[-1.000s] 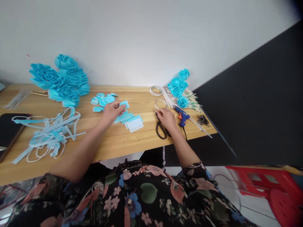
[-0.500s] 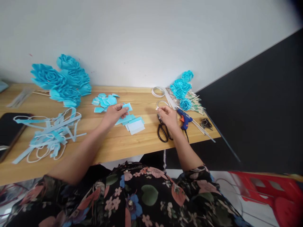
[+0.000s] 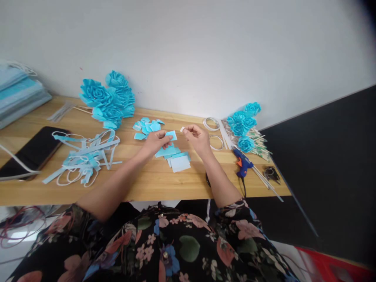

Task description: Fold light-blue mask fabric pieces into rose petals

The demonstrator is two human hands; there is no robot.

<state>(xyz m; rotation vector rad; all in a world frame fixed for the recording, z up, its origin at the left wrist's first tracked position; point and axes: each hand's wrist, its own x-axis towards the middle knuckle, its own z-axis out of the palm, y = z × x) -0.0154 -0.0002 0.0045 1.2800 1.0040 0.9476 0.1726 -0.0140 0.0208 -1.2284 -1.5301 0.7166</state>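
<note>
My left hand (image 3: 158,143) pinches a small light-blue fabric piece (image 3: 172,135) between thumb and fingers. A small white piece (image 3: 182,129) is held at the fingertips of my right hand (image 3: 199,139), just right of the blue one and apart from it; I cannot make out its material. Below my left hand lie overlapping blue and white rectangles (image 3: 180,163). Several cut blue pieces (image 3: 150,127) are heaped behind it. Beneath my right forearm, only a black handle edge (image 3: 208,180) of the scissors shows.
Blue fabric roses (image 3: 110,100) stand at back left; smaller roses (image 3: 241,122) lie at right. Near them are tape rolls (image 3: 211,124) and a blue glue gun (image 3: 243,162). Strip and ear-loop scraps (image 3: 85,156), a phone (image 3: 38,149) and stacked face masks (image 3: 20,94) occupy the left.
My right hand has moved left with the white piece, closer to the blue piece in my left hand. The view has turned left, bringing the mask stack in; my forearm now covers most of the scissors.
</note>
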